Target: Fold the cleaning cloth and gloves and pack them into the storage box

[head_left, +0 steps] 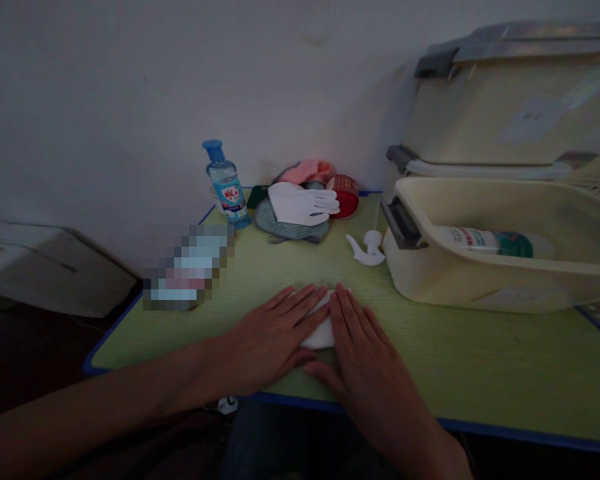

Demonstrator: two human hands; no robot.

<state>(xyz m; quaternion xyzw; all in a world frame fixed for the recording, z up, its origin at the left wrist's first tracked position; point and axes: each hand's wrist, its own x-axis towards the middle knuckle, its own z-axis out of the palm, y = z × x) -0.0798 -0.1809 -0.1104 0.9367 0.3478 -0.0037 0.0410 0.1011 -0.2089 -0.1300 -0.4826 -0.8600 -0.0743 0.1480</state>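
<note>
Both of my hands lie flat, side by side, near the front edge of a light green table (455,347). My left hand (270,337) has its fingers stretched out over a small white folded cloth (321,333). My right hand (365,363) rests with its fingers extended on the same cloth's right side. Only a strip of the white cloth shows between the two hands.
A blue-capped clear bottle (226,183) stands at the back left. Beside it lie white gloves (303,203) on a grey-green cloth, a pink cloth and a red tin (345,195). A white spray nozzle (367,250) lies near a cream tub (480,280) holding a bottle (485,241).
</note>
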